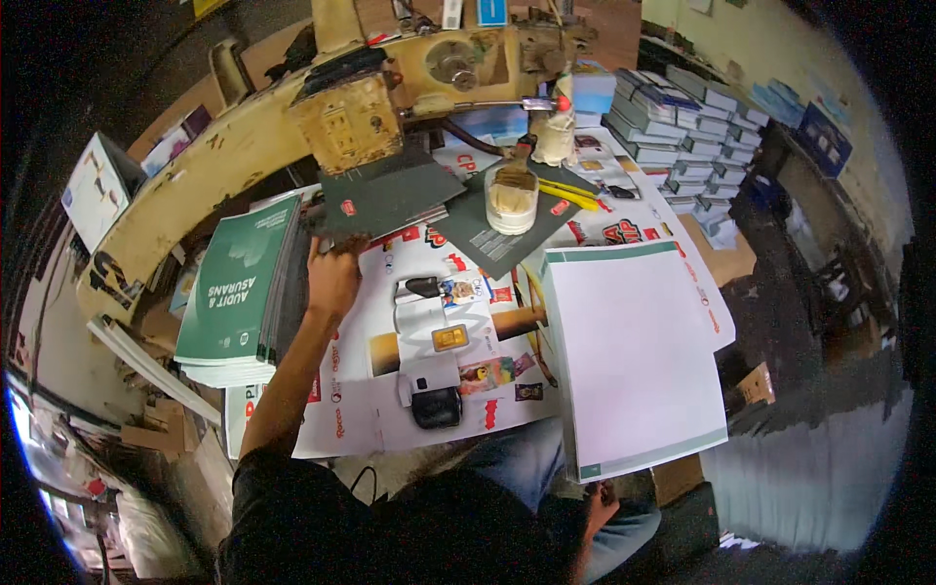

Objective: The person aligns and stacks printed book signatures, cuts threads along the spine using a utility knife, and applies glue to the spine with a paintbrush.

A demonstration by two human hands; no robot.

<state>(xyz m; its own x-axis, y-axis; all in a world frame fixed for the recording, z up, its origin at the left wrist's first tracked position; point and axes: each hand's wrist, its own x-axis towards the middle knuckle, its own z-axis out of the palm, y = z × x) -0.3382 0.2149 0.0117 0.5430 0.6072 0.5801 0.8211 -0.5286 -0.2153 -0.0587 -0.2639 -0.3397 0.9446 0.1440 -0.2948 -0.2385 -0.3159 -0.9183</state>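
My left hand (334, 278) reaches forward between a pile of green-covered books (226, 283) and some dark grey covers (395, 195). Its fingers are bent at the covers' near edge, and their tips are lost in shadow, so what they grip is unclear. Low on the right, my right hand (603, 509) is curled by my thigh, just below a thick block of white pages (634, 356). Whatever it holds is too small to make out. The page block has green edge bands and lies at the table's right side.
Printed poster sheets (390, 419) cover the table. A white pot with a brush (512, 205) stands on another dark cover, beside a yellow cutter (570, 195). A worn yellowish machine (346, 122) spans the back. Stacked books (673, 136) fill the far right.
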